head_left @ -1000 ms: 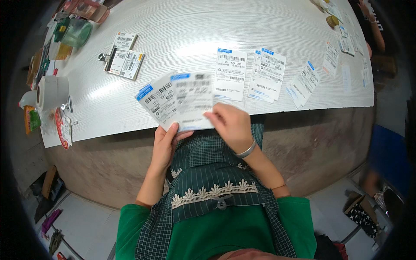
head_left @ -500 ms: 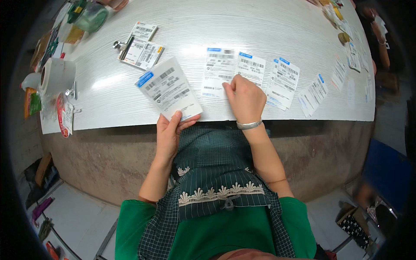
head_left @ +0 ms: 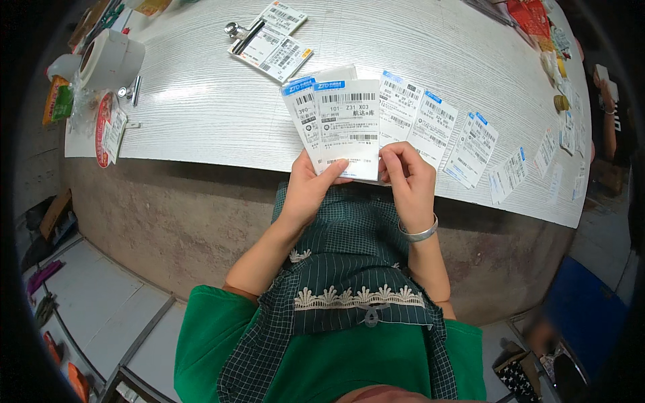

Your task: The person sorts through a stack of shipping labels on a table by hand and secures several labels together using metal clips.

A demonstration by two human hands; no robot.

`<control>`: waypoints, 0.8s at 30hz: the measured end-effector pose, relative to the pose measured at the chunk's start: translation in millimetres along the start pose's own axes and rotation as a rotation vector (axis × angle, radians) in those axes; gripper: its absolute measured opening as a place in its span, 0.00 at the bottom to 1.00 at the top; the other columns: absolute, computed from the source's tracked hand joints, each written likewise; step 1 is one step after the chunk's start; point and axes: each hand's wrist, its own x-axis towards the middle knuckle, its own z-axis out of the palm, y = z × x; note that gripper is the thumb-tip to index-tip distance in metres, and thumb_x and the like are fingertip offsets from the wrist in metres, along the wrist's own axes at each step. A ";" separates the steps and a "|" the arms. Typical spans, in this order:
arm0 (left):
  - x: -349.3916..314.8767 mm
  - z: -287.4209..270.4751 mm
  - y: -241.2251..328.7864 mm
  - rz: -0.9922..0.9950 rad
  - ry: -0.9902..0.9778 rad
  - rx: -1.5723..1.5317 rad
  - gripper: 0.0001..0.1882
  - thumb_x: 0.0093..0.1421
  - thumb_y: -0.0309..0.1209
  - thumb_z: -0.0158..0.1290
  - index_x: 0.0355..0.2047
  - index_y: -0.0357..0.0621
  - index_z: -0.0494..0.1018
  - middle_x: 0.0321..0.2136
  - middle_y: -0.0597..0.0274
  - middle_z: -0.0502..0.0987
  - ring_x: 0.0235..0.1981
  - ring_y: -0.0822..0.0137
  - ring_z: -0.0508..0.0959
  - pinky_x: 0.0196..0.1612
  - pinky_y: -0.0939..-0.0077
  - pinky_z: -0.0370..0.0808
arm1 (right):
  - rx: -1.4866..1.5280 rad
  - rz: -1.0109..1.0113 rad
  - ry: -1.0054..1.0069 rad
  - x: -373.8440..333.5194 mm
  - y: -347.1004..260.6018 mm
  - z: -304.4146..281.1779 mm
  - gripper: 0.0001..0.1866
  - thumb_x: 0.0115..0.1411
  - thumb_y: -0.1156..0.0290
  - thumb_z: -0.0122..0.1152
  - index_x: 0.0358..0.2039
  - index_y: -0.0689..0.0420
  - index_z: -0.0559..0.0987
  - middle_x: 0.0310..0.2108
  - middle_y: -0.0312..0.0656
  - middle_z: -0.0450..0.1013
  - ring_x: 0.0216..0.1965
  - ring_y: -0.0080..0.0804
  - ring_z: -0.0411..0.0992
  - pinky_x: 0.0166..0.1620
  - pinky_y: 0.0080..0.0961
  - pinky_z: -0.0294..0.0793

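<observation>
My left hand (head_left: 306, 189) grips a stack of white shipping labels (head_left: 300, 104) with blue top strips, its thumb across the lower front. The front shipping label (head_left: 348, 124) sits fanned out to the right of those behind it. At that label's lower right corner is my right hand (head_left: 413, 185), its fingers curled and its thumb and fingertips pinched at the edge; the exact contact is partly hidden. Just beyond the right hand, a row of labels starts on the table with one label (head_left: 398, 97) and an overlapping label (head_left: 433, 124).
Farther right lie more labels (head_left: 471, 149) and another label (head_left: 508, 176). A clipped label bundle (head_left: 285, 57) lies at the back of the white table (head_left: 201, 101). At left are a big white roll (head_left: 111, 64), a loose metal clip (head_left: 134, 92) and a red-and-white tag (head_left: 105, 131).
The view has turned. My left hand has brought the stack rightward, up to the row. The top label now fans out from it, and my right hand has come to its edge from above the row.
</observation>
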 end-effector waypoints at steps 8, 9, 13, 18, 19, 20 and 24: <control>-1.1 -4.4 -0.6 0.033 0.026 0.054 0.17 0.58 0.23 0.49 0.47 0.30 0.63 0.42 0.52 0.73 0.39 0.66 0.76 0.38 0.76 0.78 | -0.230 -0.007 -0.043 4.8 2.2 9.1 0.10 0.52 0.70 0.62 0.21 0.61 0.73 0.14 0.36 0.68 0.16 0.20 0.66 0.21 0.17 0.63; -1.0 -5.9 -2.6 0.031 0.034 0.007 0.17 0.59 0.24 0.48 0.47 0.30 0.62 0.42 0.52 0.73 0.39 0.66 0.76 0.38 0.76 0.78 | -0.254 -0.026 -0.030 4.4 1.8 11.0 0.10 0.52 0.69 0.62 0.20 0.60 0.73 0.14 0.37 0.68 0.15 0.22 0.66 0.21 0.18 0.63; -9.6 -23.0 -1.8 0.036 0.062 0.009 0.18 0.63 0.28 0.42 0.50 0.29 0.60 0.44 0.50 0.72 0.41 0.65 0.76 0.41 0.75 0.77 | -0.432 -0.153 -0.061 3.0 4.6 20.3 0.12 0.52 0.64 0.61 0.20 0.59 0.74 0.14 0.40 0.69 0.14 0.28 0.66 0.20 0.24 0.63; -11.0 -28.1 7.7 0.048 0.053 -0.017 0.17 0.62 0.26 0.42 0.48 0.27 0.60 0.44 0.47 0.71 0.41 0.62 0.76 0.40 0.73 0.78 | -0.417 -0.061 0.208 26.2 15.9 2.1 0.13 0.53 0.62 0.59 0.19 0.55 0.74 0.13 0.35 0.68 0.13 0.29 0.65 0.19 0.24 0.61; -10.4 -28.2 8.3 0.052 0.059 -0.003 0.17 0.62 0.25 0.43 0.48 0.27 0.60 0.44 0.47 0.71 0.41 0.62 0.76 0.40 0.74 0.78 | -0.670 -0.139 0.279 35.0 20.0 -4.3 0.13 0.53 0.62 0.60 0.18 0.55 0.72 0.12 0.35 0.68 0.13 0.30 0.65 0.18 0.25 0.61; -8.4 -25.4 7.7 0.056 0.067 0.009 0.16 0.62 0.25 0.43 0.48 0.27 0.60 0.43 0.46 0.71 0.40 0.62 0.76 0.39 0.74 0.78 | -0.857 -0.170 0.292 40.7 20.4 -7.3 0.14 0.52 0.62 0.60 0.16 0.54 0.71 0.12 0.35 0.68 0.14 0.30 0.66 0.18 0.25 0.61; 2.5 -15.2 4.8 0.032 0.058 -0.018 0.17 0.59 0.22 0.47 0.48 0.27 0.59 0.42 0.46 0.72 0.38 0.62 0.77 0.37 0.77 0.80 | -0.888 -0.176 0.279 41.7 16.1 -11.7 0.12 0.51 0.63 0.61 0.18 0.55 0.72 0.13 0.35 0.69 0.14 0.28 0.66 0.18 0.24 0.62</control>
